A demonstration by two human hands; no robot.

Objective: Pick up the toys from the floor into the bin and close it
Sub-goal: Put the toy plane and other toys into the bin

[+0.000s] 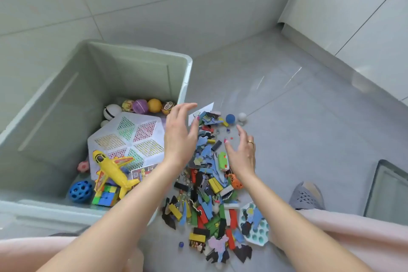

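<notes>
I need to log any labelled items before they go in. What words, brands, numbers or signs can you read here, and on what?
Nothing can be read in this view.
Printed card in the bin, beside the yellow plane: print and a square code, too blurred to read.
Plane wings: red and orange markings, not readable.
White card at the far end of the floor pile: small picture, no readable text.
</notes>
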